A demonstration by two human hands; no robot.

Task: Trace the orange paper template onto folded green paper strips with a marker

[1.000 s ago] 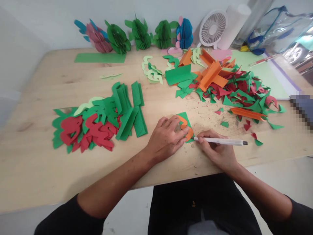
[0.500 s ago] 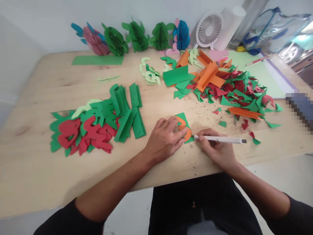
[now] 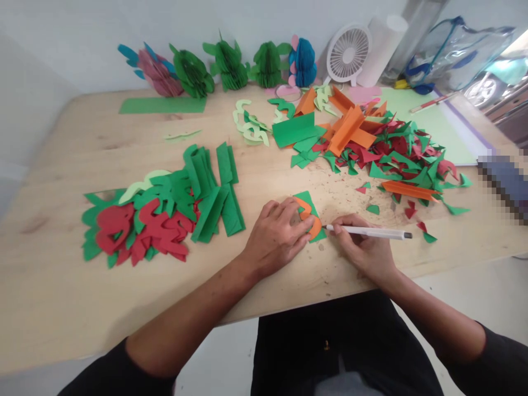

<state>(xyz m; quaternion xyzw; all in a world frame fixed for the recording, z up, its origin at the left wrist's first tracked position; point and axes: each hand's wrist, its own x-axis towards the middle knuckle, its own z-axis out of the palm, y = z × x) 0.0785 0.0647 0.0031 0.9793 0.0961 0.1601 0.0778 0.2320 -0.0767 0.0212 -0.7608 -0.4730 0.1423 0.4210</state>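
My left hand (image 3: 280, 234) lies over an orange paper cutout (image 3: 315, 227) with a wavy edge, its fingers spread and pressing down. Beneath the cutout is a small green paper piece (image 3: 304, 196), partly covered by that hand. In the fingers of my right hand (image 3: 365, 245) is a white pen (image 3: 375, 232) with a dark end. Its tip touches or nearly touches the right edge of the orange cutout.
Red cutouts (image 3: 154, 231) and folded green strips (image 3: 212, 212) lie to the left. Paper scraps (image 3: 406, 157) and folded orange pieces (image 3: 348, 132) spread at the right. Behind stand honeycomb paper figures (image 3: 231, 63) and a white fan (image 3: 348, 55). A clear bag (image 3: 457, 52) sits back right.
The pen tip has moved slightly up along the orange cutout's right edge. My left hand stays pressed on the cutout. The whole view has shifted a little.
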